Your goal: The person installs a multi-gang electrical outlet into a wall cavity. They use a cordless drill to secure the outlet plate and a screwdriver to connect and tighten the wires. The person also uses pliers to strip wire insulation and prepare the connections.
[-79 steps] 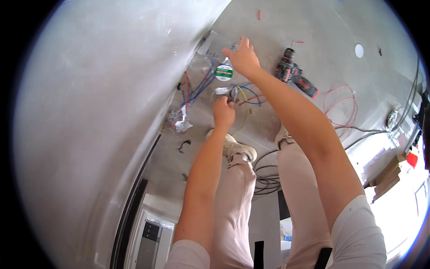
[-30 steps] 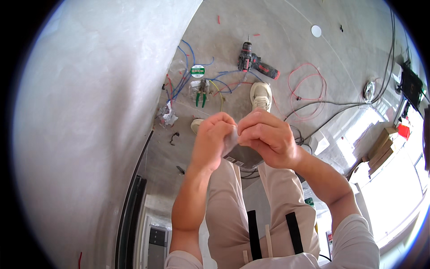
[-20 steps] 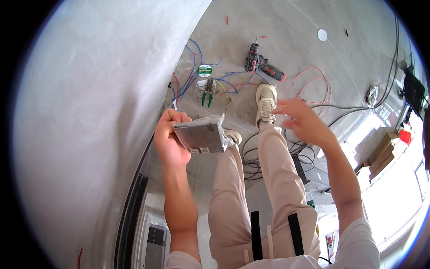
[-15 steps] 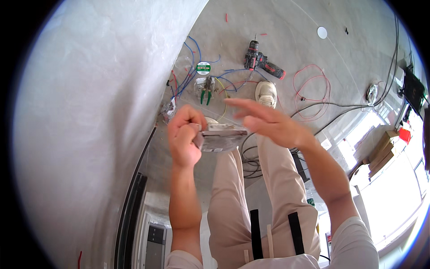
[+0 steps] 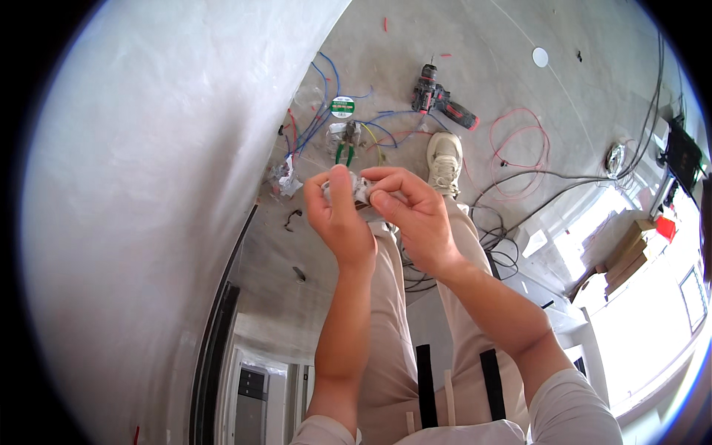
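Observation:
My left hand [image 5: 343, 222] and my right hand [image 5: 417, 219] meet in front of my legs. Between them is a small flat package in crumpled clear plastic [image 5: 360, 189]. The left fingers close round its left end, and my right thumb and fingers pinch its right end. Most of the package is covered by the fingers, so its contents cannot be made out. Just beyond the hands, green-handled pliers [image 5: 345, 153] lie on the floor beside a roll with a green and white label [image 5: 343, 107].
A cordless drill [image 5: 443, 100] rests on the floor ahead, near my shoe [image 5: 445, 159]. Blue wires [image 5: 317, 119] and a red wire coil [image 5: 519, 152] lie around, with black cable [image 5: 512, 256] to the right. A pale wall [image 5: 163, 185] rises at left.
My right hand has come in from the right and now grips the package. The left hand has shifted right and up with it, and the package has turned so less of its face shows.

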{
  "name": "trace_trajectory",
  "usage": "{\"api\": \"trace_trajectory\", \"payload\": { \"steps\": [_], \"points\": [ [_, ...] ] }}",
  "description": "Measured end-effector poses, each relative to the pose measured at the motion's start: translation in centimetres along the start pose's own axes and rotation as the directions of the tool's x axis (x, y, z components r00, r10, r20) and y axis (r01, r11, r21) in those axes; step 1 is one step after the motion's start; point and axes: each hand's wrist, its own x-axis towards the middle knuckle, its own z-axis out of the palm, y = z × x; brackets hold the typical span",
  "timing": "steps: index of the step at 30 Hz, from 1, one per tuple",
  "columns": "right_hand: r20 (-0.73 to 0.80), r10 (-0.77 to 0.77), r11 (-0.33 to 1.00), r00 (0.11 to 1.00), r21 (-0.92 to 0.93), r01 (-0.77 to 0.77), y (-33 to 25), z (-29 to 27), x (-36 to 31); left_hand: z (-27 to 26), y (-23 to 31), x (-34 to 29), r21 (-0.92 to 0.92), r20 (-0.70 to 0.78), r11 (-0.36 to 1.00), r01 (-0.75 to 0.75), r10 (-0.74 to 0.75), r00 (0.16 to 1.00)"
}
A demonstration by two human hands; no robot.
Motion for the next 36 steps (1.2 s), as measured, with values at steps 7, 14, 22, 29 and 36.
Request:
{"api": "trace_trajectory", "payload": {
  "steps": [7, 14, 22, 29, 36],
  "points": [
    [-0.151, 0.048, 0.998, 0.987, -0.023, -0.052, 0.5, 0.3, 1.3, -1.1, -1.4, 0.4, 0.177, -0.044, 0.913, -0.367, 0.380, 0.924],
    [-0.016, -0.194, 0.953, 0.981, -0.242, 0.185, -0.3, 0.8, 0.4, -0.1, -0.3, 0.5, 0.347, -0.167, 0.903, -0.255, 0.327, 0.930],
    [-0.036, -0.355, 0.808, 0.934, -0.515, 0.287, 1.2, 1.0, 1.6, 0.0, -0.3, 0.7, 0.488, -0.116, 0.811, -0.323, 0.428, 0.896],
    [0.051, -0.008, 0.901, 0.999, -0.433, 0.029, 0.7, -0.7, 5.0, -1.5, 0.4, 0.7, -0.030, -0.042, 1.000, 0.004, -0.005, 0.999],
    [-0.001, -0.150, 0.876, 0.989, -0.463, 0.132, -0.1, -1.6, 5.6, -1.3, 0.5, 2.3, -0.295, 0.008, 0.944, 0.146, -0.150, 0.989]
  ]
}}
